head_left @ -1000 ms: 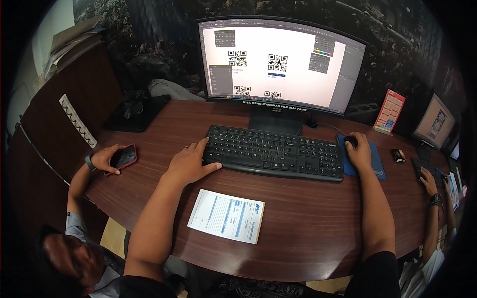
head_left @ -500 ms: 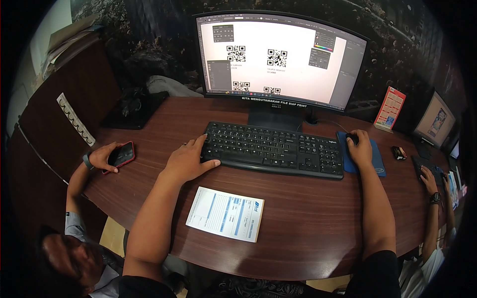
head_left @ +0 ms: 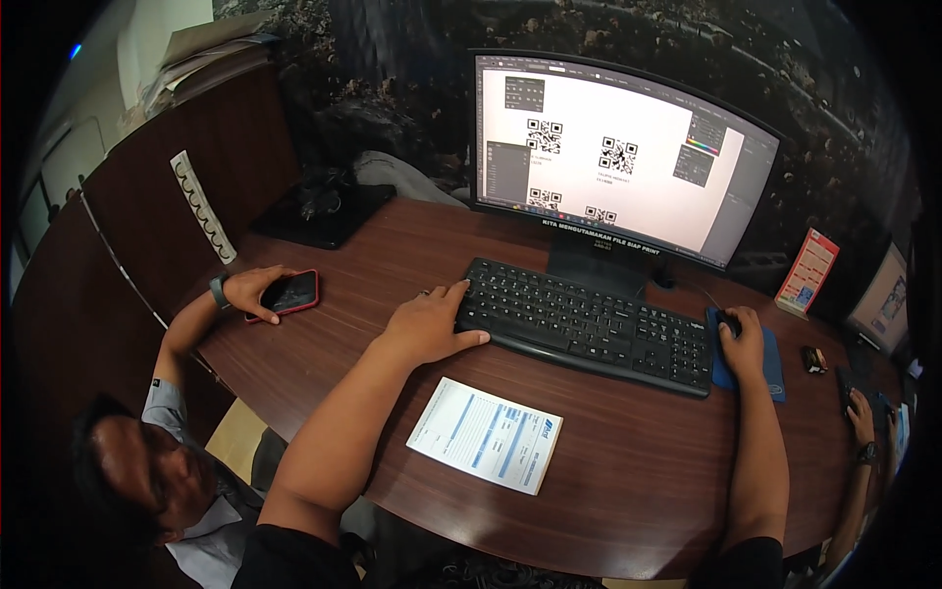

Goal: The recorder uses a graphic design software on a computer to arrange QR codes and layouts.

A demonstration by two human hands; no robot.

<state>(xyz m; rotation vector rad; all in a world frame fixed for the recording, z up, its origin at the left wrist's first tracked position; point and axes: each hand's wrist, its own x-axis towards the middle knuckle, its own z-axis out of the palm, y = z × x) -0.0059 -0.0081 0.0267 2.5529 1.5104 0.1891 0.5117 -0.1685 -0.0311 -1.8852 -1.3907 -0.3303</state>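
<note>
On my feed: right hand (head_left: 743,344) is cupped over the black mouse (head_left: 729,322), fingers curled along its top. Mouse is on the blue mouse pad (head_left: 771,371), just right of the keyboard. Can't tell if a button is down; the hand covers most of it.

Left hand (head_left: 424,329) is spread, thumb apart from the fingers, at the left end of the black full-size keyboard (head_left: 589,329). Fingertips are at the left-edge keys, thumb by the front edge. Too small for me to say whether any key is pressed.

Curved monitor (head_left: 628,187) behind the keyboard shows a white canvas with QR codes, small text under the upper ones, dark floating panels around.

For clean mouse-and-key work I'd want the right wrist resting, small finger-driven moves and the mouse well inside the pad; it's near the pad's upper left now. Left fingers should hover light so no stray modifier fires. Eyes on the pointer before each click.

The form pad (head_left: 486,434) lies on the desk (head_left: 628,491) in front of the keyboard, between my forearms, not touched. At left, a co-worker's hand (head_left: 257,293) rests over a red-cased phone (head_left: 302,289), well apart from mine.
</note>
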